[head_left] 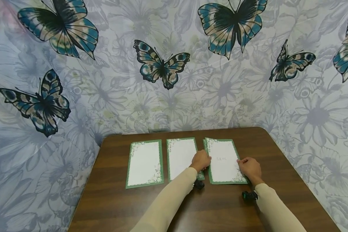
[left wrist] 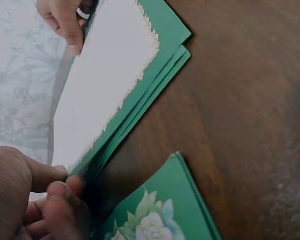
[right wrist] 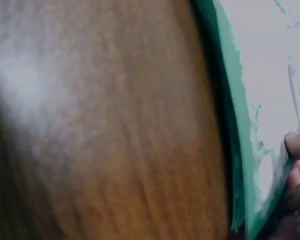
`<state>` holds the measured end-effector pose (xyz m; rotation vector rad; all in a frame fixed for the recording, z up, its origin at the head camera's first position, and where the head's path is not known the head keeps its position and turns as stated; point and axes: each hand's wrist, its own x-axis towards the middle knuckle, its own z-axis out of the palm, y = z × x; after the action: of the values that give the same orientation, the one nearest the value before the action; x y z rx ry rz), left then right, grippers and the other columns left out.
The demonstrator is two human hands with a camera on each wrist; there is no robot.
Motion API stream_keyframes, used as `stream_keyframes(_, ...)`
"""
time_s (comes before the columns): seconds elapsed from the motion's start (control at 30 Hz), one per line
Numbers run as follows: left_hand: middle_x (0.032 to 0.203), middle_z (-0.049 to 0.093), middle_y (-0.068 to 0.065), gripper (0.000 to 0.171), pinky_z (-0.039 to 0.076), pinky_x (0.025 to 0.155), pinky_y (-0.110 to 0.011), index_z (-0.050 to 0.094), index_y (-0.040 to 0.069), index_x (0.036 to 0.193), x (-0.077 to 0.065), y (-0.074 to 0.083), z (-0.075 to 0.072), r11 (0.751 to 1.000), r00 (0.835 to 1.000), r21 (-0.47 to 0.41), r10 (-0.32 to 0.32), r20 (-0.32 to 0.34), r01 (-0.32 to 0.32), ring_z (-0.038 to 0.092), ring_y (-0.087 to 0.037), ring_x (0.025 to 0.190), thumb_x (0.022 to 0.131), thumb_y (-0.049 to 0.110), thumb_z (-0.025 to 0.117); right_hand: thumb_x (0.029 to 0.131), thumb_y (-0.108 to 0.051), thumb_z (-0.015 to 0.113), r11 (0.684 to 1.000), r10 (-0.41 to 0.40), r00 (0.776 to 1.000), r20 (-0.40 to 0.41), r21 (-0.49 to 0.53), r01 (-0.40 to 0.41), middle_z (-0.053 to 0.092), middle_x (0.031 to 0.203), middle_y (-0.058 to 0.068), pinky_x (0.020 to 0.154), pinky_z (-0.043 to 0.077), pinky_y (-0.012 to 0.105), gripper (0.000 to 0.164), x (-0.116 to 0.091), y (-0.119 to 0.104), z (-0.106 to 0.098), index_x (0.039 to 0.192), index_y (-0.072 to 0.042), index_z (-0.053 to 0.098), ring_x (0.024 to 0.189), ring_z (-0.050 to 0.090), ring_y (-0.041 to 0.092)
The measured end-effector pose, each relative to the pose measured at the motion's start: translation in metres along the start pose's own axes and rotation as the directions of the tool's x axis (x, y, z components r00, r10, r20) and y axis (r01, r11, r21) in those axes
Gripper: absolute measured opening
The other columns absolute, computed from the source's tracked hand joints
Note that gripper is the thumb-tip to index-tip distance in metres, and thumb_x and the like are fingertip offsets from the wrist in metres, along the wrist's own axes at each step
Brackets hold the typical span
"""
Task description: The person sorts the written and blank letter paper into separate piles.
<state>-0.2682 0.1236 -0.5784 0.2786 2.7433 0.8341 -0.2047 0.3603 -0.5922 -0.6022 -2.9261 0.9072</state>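
Note:
A green-bordered paper sheet [head_left: 221,161] with a white middle, floral corners and faint small writing lies topmost on the right-hand stack. My left hand [head_left: 201,160] pinches its left edge between thumb and fingers, as the left wrist view shows up close. On the opposite edge, my right hand [head_left: 250,168] pinches the sheet with the thumb on top and fingers beneath. Other green sheets [left wrist: 135,112] show under it, their edges slightly offset. The middle stack [head_left: 181,158] is partly covered by my left hand and sleeve.
A third green-bordered sheet [head_left: 145,164] lies at the left of the brown wooden table [head_left: 220,209]. Behind the table's far edge hangs a floral backdrop [head_left: 174,106] with printed butterflies. Dark wrist devices [head_left: 249,196] sit below both hands.

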Motion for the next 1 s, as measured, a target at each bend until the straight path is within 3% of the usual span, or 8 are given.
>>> stream_keyframes(0.2,0.045,0.056,-0.002,0.048,0.044,0.037,-0.028,0.063,0.013,0.057,-0.001,0.004,-0.002,0.999,0.999,0.041,-0.025,0.021,0.024,0.055,-0.016,0.038,0.100,0.031,0.055,0.094,-0.047,0.059,1.000,0.013,1.000,-0.004,-0.019,-0.013,0.071,0.091,0.014,0.059,0.048,0.042,0.042,0.001,0.002,0.003,0.095,-0.006,0.069,0.076,0.064,0.029)
stream_keyframes(0.4,0.049,0.054,0.001,0.044,0.040,0.038,-0.026,0.060,0.014,0.058,0.005,0.003,0.003,0.986,0.999,0.164,-0.015,-0.030,0.020,0.050,-0.014,0.040,0.098,0.034,0.060,0.094,-0.046,0.059,1.000,0.002,1.000,-0.026,-0.029,-0.003,0.070,0.089,0.013,0.057,0.047,0.040,0.040,0.001,0.002,0.005,0.095,-0.007,0.067,0.074,0.064,0.027)
stream_keyframes(0.53,0.054,0.054,0.000,0.041,0.039,0.041,-0.027,0.061,0.014,0.062,0.006,0.003,0.002,0.982,0.998,0.185,-0.043,-0.038,0.050,0.047,-0.014,0.044,0.097,0.036,0.062,0.095,-0.046,0.057,0.999,-0.006,1.000,-0.013,-0.036,0.005,0.070,0.087,0.013,0.054,0.046,0.038,0.040,0.001,0.001,0.007,0.094,-0.007,0.066,0.071,0.063,0.027)
stream_keyframes(0.67,0.057,0.055,0.000,0.037,0.040,0.043,-0.028,0.061,0.014,0.067,0.007,-0.001,0.001,0.988,0.998,0.148,-0.033,-0.046,0.039,0.048,-0.014,0.047,0.097,0.036,0.062,0.096,-0.045,0.055,0.999,-0.016,1.000,-0.017,-0.046,0.015,0.069,0.086,0.013,0.052,0.046,0.038,0.039,0.002,-0.001,0.008,0.094,-0.007,0.066,0.069,0.063,0.027)
stream_keyframes(0.8,0.051,0.051,0.001,0.046,0.040,0.041,-0.027,0.055,0.016,0.058,0.006,-0.010,0.000,0.998,0.999,0.061,0.003,-0.032,-0.001,0.048,-0.014,0.043,0.097,0.038,0.061,0.096,-0.045,0.053,0.998,-0.026,0.999,-0.030,-0.054,0.025,0.069,0.085,0.013,0.051,0.044,0.037,0.039,0.000,-0.002,0.011,0.092,-0.009,0.065,0.069,0.062,0.026)
stream_keyframes(0.9,0.047,0.053,-0.001,0.051,0.040,0.037,-0.026,0.053,0.014,0.053,0.003,-0.021,-0.009,0.994,0.998,-0.084,0.065,-0.013,-0.066,0.048,-0.014,0.038,0.098,0.037,0.060,0.098,-0.046,0.048,0.999,-0.023,0.999,-0.039,-0.036,0.021,0.068,0.086,0.013,0.052,0.042,0.036,0.041,-0.002,-0.001,0.011,0.093,-0.008,0.065,0.070,0.061,0.027)
stream_keyframes(1.0,0.057,0.064,-0.004,0.040,0.044,0.038,-0.026,0.064,0.011,0.067,-0.001,-0.037,-0.026,0.964,0.993,-0.237,0.120,-0.013,-0.120,0.051,-0.014,0.039,0.099,0.035,0.059,0.101,-0.046,0.042,1.000,-0.018,0.997,-0.069,-0.006,0.018,0.068,0.088,0.015,0.056,0.044,0.039,0.047,-0.004,0.002,0.010,0.095,-0.006,0.065,0.073,0.061,0.028)
